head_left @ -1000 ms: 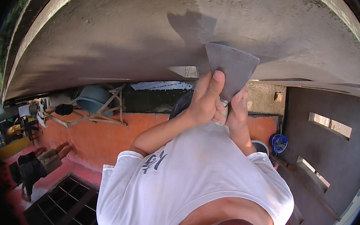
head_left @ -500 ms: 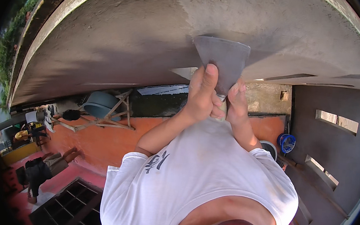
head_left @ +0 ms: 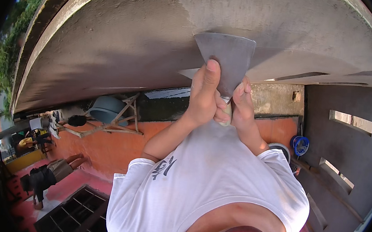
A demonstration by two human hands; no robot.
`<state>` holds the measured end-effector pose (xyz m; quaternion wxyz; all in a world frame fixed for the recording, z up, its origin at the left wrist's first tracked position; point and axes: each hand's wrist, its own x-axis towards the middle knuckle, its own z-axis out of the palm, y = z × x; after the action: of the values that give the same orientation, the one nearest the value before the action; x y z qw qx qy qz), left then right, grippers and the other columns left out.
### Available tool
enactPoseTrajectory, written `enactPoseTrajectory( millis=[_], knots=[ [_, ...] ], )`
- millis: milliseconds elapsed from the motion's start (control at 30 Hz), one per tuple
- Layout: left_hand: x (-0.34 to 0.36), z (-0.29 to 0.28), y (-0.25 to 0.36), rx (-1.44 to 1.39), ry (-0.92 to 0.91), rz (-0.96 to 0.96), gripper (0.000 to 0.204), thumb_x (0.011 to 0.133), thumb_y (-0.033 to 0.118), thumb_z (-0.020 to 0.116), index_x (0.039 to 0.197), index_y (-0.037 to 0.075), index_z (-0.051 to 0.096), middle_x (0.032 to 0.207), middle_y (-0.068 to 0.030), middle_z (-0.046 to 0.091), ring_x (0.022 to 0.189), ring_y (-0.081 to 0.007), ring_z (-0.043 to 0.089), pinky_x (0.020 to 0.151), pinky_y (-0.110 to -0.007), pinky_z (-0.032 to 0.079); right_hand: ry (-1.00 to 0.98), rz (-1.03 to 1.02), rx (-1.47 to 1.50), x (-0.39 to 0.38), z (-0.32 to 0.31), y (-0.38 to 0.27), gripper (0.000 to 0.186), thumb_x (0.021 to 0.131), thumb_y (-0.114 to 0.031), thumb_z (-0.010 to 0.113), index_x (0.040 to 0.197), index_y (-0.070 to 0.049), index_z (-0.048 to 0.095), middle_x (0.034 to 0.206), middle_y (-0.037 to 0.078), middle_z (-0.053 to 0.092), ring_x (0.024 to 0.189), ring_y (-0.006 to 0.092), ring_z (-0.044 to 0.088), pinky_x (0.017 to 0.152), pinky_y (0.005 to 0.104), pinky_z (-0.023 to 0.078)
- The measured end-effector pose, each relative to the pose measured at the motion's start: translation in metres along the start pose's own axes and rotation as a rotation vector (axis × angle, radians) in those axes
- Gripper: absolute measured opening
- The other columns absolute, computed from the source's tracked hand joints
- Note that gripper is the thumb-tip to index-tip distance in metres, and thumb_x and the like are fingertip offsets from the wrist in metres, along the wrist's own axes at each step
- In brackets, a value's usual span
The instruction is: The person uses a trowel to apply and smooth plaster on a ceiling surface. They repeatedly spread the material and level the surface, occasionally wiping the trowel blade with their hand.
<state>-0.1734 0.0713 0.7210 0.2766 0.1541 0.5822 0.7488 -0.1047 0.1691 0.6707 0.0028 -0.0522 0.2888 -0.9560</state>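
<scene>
A wide-bladed putty knife [head_left: 229,51] points away from my chest, its flared metal edge at the grey plastered surface [head_left: 159,21]. My left hand [head_left: 203,95] wraps its fingers round the pale handle [head_left: 226,114], with the thumb lying along the left part of the blade. From the other side my right hand [head_left: 243,104] grips where the blade meets the handle, fingertips near the blade's right edge. The blade casts a shadow to its right. Whether the edge presses firmly on the plaster, I cannot tell.
At left, a grey-blue basin [head_left: 107,109] rests by a wooden stand [head_left: 126,115] against an orange wall [head_left: 103,146]. A person [head_left: 41,178] is farther off, near a dark grille [head_left: 73,212]. On the right are a blue bucket [head_left: 299,145] and a grey slotted wall [head_left: 351,101].
The putty knife and both hands have shifted slightly up and left in view, the grip unchanged. The background has moved a little to the right.
</scene>
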Motion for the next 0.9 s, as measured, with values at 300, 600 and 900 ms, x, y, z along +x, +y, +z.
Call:
enactPoseTrajectory(
  millis=[300, 600, 900],
  knots=[
    [0.001, 0.006, 0.008, 0.002, 0.010, 0.035, 0.075, 0.098, 0.067, 0.032, 0.107, -0.006, 0.053, 0.089, -0.0107, 0.066, 0.050, -0.0083, 0.053, 0.035, -0.019, 0.041, -0.111, -0.005, 0.031, 0.009, 0.007, -0.008, 0.051, 0.104, -0.046, 0.037, 0.143, -0.015, 0.027, 0.074, 0.008, 0.046, 0.041, 0.0118, 0.039, 0.037, 0.0259, 0.034],
    [0.001, 0.010, 0.023, 0.054, 0.084, 0.127, 0.071, 0.100, 0.063, 0.032, 0.103, -0.005, 0.055, 0.089, -0.0106, 0.067, 0.057, -0.0085, 0.057, 0.038, -0.020, 0.042, -0.132, 0.000, 0.065, 0.018, 0.014, -0.009, 0.052, 0.104, -0.047, 0.037, 0.144, -0.016, 0.025, 0.072, 0.008, 0.045, 0.040, 0.0105, 0.038, 0.036, 0.0255, 0.033],
    [-0.003, 0.006, 0.025, 0.094, 0.099, 0.079, 0.072, 0.101, 0.061, 0.029, 0.095, -0.003, 0.060, 0.084, -0.0110, 0.067, 0.072, -0.0151, 0.063, 0.063, -0.026, 0.049, -0.115, 0.014, 0.113, 0.009, 0.005, 0.004, 0.053, 0.104, -0.048, 0.036, 0.145, -0.019, 0.022, 0.076, 0.010, 0.046, 0.040, 0.0118, 0.039, 0.036, 0.0271, 0.035]
  ],
)
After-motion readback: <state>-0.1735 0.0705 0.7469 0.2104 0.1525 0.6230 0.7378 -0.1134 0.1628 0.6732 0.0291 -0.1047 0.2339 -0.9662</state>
